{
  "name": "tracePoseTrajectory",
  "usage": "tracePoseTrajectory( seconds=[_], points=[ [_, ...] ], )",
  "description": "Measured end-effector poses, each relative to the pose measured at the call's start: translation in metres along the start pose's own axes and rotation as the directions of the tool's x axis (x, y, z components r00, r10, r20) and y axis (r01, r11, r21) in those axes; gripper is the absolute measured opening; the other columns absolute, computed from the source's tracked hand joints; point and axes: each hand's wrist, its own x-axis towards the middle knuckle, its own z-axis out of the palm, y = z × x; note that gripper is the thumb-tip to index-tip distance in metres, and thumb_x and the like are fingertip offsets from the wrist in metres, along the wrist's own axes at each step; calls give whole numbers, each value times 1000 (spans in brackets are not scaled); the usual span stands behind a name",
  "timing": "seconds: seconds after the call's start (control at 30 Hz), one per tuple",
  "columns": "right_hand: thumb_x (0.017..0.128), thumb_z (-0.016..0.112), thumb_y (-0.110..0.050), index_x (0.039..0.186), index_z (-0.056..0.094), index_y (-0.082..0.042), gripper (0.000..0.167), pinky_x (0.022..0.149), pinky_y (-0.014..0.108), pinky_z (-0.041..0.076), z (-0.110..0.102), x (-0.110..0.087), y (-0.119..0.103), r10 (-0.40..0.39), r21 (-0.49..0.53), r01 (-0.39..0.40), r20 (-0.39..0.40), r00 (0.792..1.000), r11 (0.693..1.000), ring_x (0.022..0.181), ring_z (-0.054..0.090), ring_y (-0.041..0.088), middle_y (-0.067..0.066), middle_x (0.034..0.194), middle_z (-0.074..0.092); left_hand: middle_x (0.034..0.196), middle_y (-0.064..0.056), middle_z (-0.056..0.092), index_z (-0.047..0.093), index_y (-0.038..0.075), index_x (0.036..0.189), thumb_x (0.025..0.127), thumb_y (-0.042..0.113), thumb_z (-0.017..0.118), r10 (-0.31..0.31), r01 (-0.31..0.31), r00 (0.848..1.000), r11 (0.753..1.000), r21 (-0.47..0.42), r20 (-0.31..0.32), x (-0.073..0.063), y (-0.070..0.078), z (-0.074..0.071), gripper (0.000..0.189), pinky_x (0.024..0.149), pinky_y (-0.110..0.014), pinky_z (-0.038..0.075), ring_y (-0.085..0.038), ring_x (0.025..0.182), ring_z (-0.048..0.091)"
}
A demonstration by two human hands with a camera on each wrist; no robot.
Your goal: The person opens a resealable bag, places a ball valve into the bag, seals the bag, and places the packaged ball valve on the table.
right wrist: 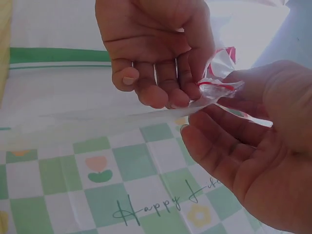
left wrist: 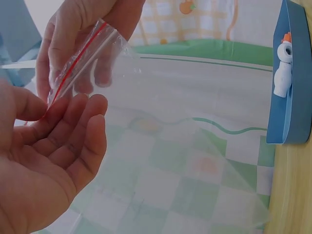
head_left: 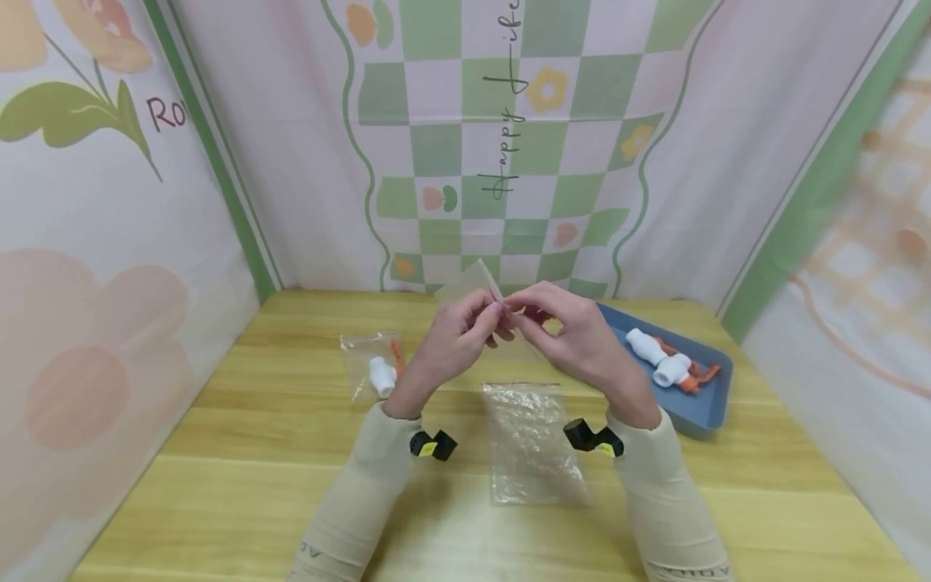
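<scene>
Both hands are raised over the table's middle, fingertips close together at the red-lined mouth of a clear zip bag (left wrist: 83, 63). My left hand (head_left: 461, 331) pinches the bag's edge between thumb and index finger, its other fingers loosely bent. My right hand (head_left: 575, 335) pinches the same mouth from the other side. The zip bag's thin film hangs away from the hands, and nothing can be seen inside it. In the right wrist view the mouth looks partly spread between the right hand (right wrist: 243, 156) and the left hand (right wrist: 156, 53).
A second clear zip bag (head_left: 534, 444) lies flat below the hands. To the left, a small clear bag (head_left: 358, 364) contains a white valve (head_left: 381, 376) with an orange handle. At right, a blue tray (head_left: 709, 416) holds white valves (head_left: 672, 369) with orange handles.
</scene>
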Motion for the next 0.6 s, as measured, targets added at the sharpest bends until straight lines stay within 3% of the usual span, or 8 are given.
tracePoseTrajectory(
  seconds=[0.13,0.27,0.43,0.6],
  points=[
    [90,70,-6,114,69,-8,24,67,20,55,0,-1,-2,29,-14,-29,12,999,999,80,63,7,3,102,70,89,-15,70,61,1,95,102,7,48,14,-14,1000,1000,6,10,-1,1,-2,16,63,-39,58,-17,76,69],
    [86,73,-5,116,68,-5,31,65,21,55,-1,-2,0,12,-46,-10,34,999,999,76,62,8,3,98,70,87,-12,70,60,1,96,99,5,51,75,-78,996,995,66,47,-1,0,-3,11,60,-29,55,-12,73,66],
    [86,73,-1,114,69,-3,29,64,19,54,0,-2,1,-42,-72,46,59,997,996,71,63,6,4,93,72,85,-9,69,60,0,96,98,3,53,169,-192,977,961,197,129,-1,-1,-5,7,61,-19,51,-8,70,61],
    [89,68,0,103,71,-5,15,62,18,52,1,-3,-1,-33,-85,38,59,998,996,69,62,4,3,86,71,82,-3,64,59,5,94,97,4,50,193,-245,960,930,273,204,-4,1,-5,9,63,-21,51,-6,70,56]
  ],
)
